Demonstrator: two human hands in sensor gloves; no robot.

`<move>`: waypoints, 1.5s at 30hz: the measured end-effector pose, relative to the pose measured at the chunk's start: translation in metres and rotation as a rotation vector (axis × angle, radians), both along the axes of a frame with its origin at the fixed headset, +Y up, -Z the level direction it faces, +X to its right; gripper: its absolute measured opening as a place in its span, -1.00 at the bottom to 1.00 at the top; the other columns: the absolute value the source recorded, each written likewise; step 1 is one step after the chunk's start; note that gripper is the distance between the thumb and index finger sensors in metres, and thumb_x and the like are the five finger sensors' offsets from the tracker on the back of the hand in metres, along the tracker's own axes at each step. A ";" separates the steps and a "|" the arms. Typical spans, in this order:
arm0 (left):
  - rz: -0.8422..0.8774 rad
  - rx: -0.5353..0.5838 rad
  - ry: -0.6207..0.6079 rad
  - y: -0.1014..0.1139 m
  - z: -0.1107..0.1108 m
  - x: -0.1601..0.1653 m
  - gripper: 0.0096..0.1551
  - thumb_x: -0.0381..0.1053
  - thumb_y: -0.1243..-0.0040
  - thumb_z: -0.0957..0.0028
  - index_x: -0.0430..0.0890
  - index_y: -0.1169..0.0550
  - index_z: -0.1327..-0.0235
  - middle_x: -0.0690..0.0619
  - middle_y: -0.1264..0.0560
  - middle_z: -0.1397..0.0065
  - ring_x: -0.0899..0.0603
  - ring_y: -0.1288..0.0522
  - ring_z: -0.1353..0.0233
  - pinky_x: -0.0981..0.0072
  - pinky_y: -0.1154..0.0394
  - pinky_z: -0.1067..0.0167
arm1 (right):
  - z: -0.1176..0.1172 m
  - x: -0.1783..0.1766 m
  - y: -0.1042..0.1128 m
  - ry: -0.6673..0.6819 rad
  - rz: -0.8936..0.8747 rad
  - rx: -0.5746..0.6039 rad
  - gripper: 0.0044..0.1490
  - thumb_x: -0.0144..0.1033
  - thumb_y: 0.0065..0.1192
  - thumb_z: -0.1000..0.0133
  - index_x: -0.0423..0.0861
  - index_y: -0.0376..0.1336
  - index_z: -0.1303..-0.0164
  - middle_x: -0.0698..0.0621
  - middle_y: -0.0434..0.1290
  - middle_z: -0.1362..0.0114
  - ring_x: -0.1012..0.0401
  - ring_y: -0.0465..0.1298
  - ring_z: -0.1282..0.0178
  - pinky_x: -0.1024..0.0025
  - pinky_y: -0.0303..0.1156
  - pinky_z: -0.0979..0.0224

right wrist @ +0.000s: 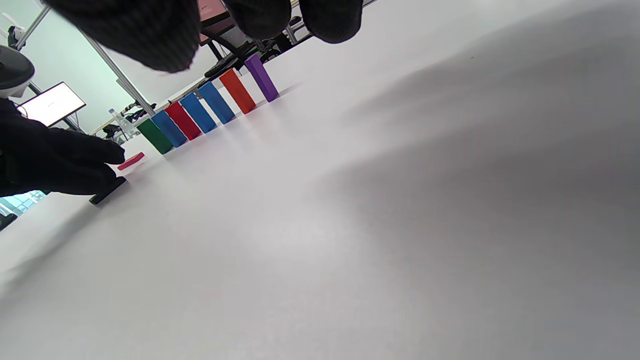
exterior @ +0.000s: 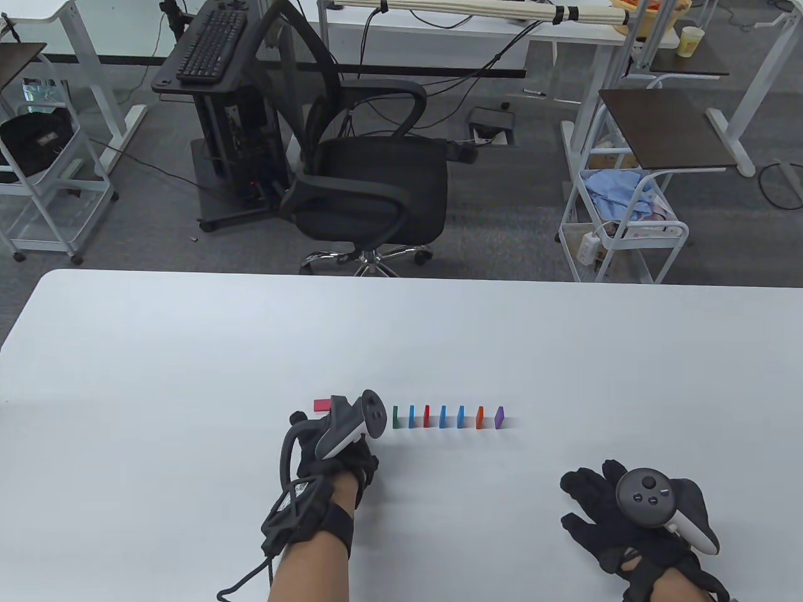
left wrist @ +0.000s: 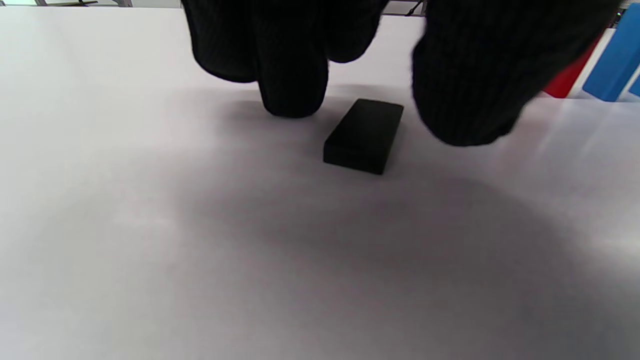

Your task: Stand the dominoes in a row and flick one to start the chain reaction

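Seven small rectangular blocks stand upright in a straight row near the middle of the white table, evenly spaced and not touching: a green domino at the left end, then a blue domino, a red domino, two more blue ones, an orange domino and a purple domino at the right end. They look like smooth, matte, solid-coloured slabs with crisp edges. Two more lie flat just left of the row — a pink domino on the far side of the left hand, and a black domino directly under that hand's fingertips, its broad face up and its corners slightly rounded.

The left hand, in a black knit glove with a grey-and-white tracker strapped to its back, hovers over the black domino; its fingers and thumb hang down to either side of the block without touching it, holding nothing. The right hand, gloved the same way, lies well to the right of the row, nearer the table's front edge, with its fingers spread and straight.

The tabletop is smooth, with a dull sheen and rounded corners.
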State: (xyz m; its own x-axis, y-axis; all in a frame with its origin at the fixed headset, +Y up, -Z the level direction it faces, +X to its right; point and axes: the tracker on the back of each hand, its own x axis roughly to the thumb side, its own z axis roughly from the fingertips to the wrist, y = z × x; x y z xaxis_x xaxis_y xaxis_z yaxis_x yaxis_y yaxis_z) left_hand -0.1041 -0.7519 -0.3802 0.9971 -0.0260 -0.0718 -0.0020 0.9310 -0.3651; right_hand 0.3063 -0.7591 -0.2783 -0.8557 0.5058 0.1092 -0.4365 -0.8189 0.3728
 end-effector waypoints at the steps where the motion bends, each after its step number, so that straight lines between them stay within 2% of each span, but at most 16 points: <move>1: -0.009 -0.007 -0.001 0.000 0.000 0.001 -0.02 0.22 -0.47 0.17 -0.12 -0.28 -0.41 -0.12 -0.52 -0.43 -0.29 -0.38 -0.54 -0.50 0.14 -0.44 | 0.000 0.000 0.000 0.000 0.000 0.000 -0.18 0.09 0.14 -0.18 0.06 -0.09 -0.53 -0.14 -0.11 -0.72 -0.23 -0.46 -0.61 -0.30 -0.55 -0.53; 6: -0.179 0.020 -0.067 -0.004 -0.003 0.013 -0.09 0.10 -0.51 0.16 -0.15 -0.31 -0.38 -0.06 -0.60 -0.32 -0.24 -0.47 -0.46 -0.46 0.07 -0.46 | 0.000 0.001 0.000 -0.005 0.000 -0.003 -0.18 0.09 0.14 -0.18 0.06 -0.10 -0.53 -0.14 -0.12 -0.72 -0.23 -0.47 -0.61 -0.30 -0.56 -0.53; 12: -0.239 -0.002 -0.120 -0.004 -0.007 0.022 -0.18 0.08 -0.50 0.16 -0.14 -0.40 -0.33 -0.04 -0.66 -0.25 -0.22 -0.54 -0.42 -0.45 0.03 -0.47 | 0.000 0.000 0.000 -0.002 0.002 -0.003 -0.18 0.09 0.14 -0.18 0.07 -0.10 -0.53 -0.15 -0.12 -0.72 -0.23 -0.47 -0.61 -0.30 -0.56 -0.53; 27: -0.146 0.044 -0.186 -0.002 0.000 0.010 -0.15 0.13 -0.46 0.17 -0.08 -0.34 -0.34 -0.02 -0.62 -0.22 -0.20 -0.50 -0.41 -0.50 0.11 -0.45 | 0.000 0.000 0.000 -0.007 0.000 -0.007 -0.18 0.09 0.14 -0.17 0.07 -0.10 -0.53 -0.14 -0.12 -0.72 -0.23 -0.47 -0.61 -0.30 -0.55 -0.53; 32: -0.076 0.070 -0.171 0.012 -0.002 0.005 -0.19 0.11 -0.44 0.15 -0.05 -0.35 -0.35 -0.03 -0.60 -0.25 -0.22 -0.48 -0.43 -0.52 0.14 -0.45 | 0.001 0.002 0.001 -0.014 -0.006 -0.002 -0.18 0.09 0.14 -0.18 0.07 -0.10 -0.53 -0.14 -0.12 -0.72 -0.23 -0.46 -0.61 -0.30 -0.56 -0.53; 36: -0.017 0.111 -0.160 0.028 -0.005 0.002 -0.31 0.12 -0.41 0.12 0.02 -0.45 -0.29 -0.04 -0.59 -0.26 -0.23 -0.48 -0.43 -0.52 0.14 -0.45 | 0.001 0.002 0.001 -0.016 -0.006 -0.002 -0.18 0.09 0.14 -0.17 0.06 -0.09 -0.53 -0.14 -0.12 -0.72 -0.23 -0.47 -0.61 -0.30 -0.56 -0.53; 40: 0.026 0.167 -0.155 0.045 -0.010 0.001 -0.30 0.10 -0.40 0.12 -0.02 -0.43 -0.29 -0.04 -0.57 -0.29 -0.23 -0.46 -0.44 -0.52 0.14 -0.45 | 0.001 0.002 0.001 -0.013 -0.002 -0.002 -0.18 0.09 0.15 -0.17 0.06 -0.10 -0.53 -0.14 -0.12 -0.72 -0.23 -0.47 -0.60 -0.30 -0.56 -0.53; 45: 0.084 0.209 -0.144 0.054 -0.015 -0.004 -0.28 0.09 -0.40 0.12 -0.07 -0.39 -0.29 -0.02 -0.56 -0.30 -0.22 -0.45 -0.45 -0.52 0.15 -0.45 | 0.001 0.003 0.002 -0.013 -0.005 0.002 -0.18 0.09 0.15 -0.17 0.07 -0.10 -0.53 -0.14 -0.12 -0.72 -0.23 -0.48 -0.61 -0.30 -0.55 -0.53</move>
